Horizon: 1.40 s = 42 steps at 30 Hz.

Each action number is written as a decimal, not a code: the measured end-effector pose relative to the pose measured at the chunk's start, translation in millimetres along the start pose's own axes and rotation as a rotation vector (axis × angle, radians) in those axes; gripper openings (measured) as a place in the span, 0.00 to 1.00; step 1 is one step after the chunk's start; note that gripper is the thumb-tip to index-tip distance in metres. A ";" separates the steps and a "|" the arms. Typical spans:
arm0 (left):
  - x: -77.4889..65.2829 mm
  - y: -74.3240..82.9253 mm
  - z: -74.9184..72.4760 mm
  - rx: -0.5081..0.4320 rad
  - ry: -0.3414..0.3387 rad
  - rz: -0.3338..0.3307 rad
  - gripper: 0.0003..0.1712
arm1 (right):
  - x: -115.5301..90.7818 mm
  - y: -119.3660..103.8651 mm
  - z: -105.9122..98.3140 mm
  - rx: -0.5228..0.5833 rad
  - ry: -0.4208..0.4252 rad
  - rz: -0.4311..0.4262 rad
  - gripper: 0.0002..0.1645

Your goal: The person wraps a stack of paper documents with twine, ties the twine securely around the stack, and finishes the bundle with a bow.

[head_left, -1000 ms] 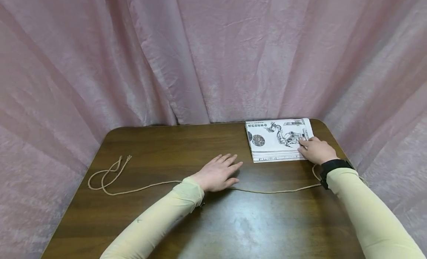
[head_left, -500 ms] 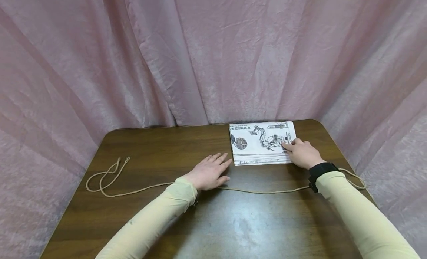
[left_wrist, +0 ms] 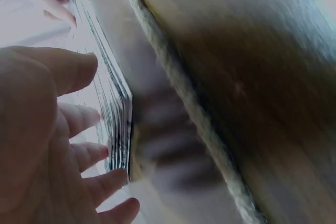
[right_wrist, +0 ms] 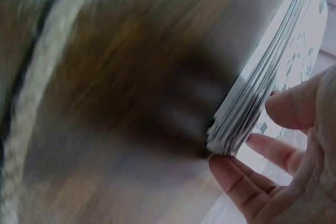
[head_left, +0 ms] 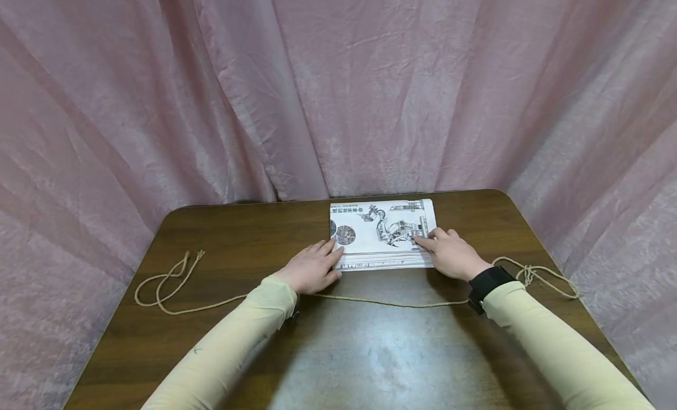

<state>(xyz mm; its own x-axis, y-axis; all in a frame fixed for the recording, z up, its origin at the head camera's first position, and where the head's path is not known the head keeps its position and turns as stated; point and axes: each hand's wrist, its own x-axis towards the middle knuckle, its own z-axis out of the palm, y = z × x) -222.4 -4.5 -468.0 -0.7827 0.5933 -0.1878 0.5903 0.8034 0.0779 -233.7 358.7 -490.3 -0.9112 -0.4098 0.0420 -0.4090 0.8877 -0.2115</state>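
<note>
A stack of folded newspapers (head_left: 370,234), printed with Chinese text and a line drawing, lies flat near the table's far edge. My right hand (head_left: 452,254) holds its right side, thumb over the top sheet and fingers at the edge. In the right wrist view, those fingers (right_wrist: 231,182) meet the corner of the layered sheets. At the stack's left edge is my left hand (head_left: 312,269), fingers spread and fairly straight, fingertips on the paper. A twine rope (head_left: 391,305) stretches sideways across the table in front of the stack, passing beneath both forearms.
The brown wooden table (head_left: 338,351) has rounded far corners. The rope's frayed end loops (head_left: 158,289) lie at the left, and a knotted coil (head_left: 539,275) sits by the right edge. A pink curtain (head_left: 338,93) hangs close behind and on both sides.
The newspaper stack has slid left with my right hand, from the far right to the table's middle. My left hand has shifted slightly left and now meets its left edge.
</note>
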 end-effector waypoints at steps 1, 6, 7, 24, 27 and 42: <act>0.1 -1.6 0.2 0.005 -0.005 -0.009 0.37 | -0.4 -0.2 -0.1 0.014 -0.002 -0.015 0.28; 0.8 -6.5 1.8 0.018 -0.008 -0.025 0.36 | -4.2 6.9 -5.9 0.126 -0.018 0.016 0.28; 1.0 -7.2 2.3 0.020 -0.007 -0.024 0.35 | -5.5 9.5 -7.0 0.138 -0.018 0.029 0.29; 2.1 -24.8 -6.2 0.147 0.169 0.020 0.21 | -2.8 5.7 -2.8 0.054 -0.079 -0.020 0.31; 0.1 -28.1 -6.9 0.158 0.164 0.007 0.21 | -3.3 1.2 -1.1 0.064 -0.082 -0.029 0.32; -3.4 -47.6 -12.2 -0.710 0.170 -0.303 0.35 | 14.7 -14.7 -6.2 0.652 -0.040 0.313 0.34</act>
<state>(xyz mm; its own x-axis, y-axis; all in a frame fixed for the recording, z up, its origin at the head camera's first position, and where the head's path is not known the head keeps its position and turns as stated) -250.2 -44.1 -459.2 -0.9424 0.2973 -0.1534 0.1244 0.7369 0.6644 -241.4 340.9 -480.5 -0.9731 -0.1754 -0.1494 -0.0049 0.6641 -0.7476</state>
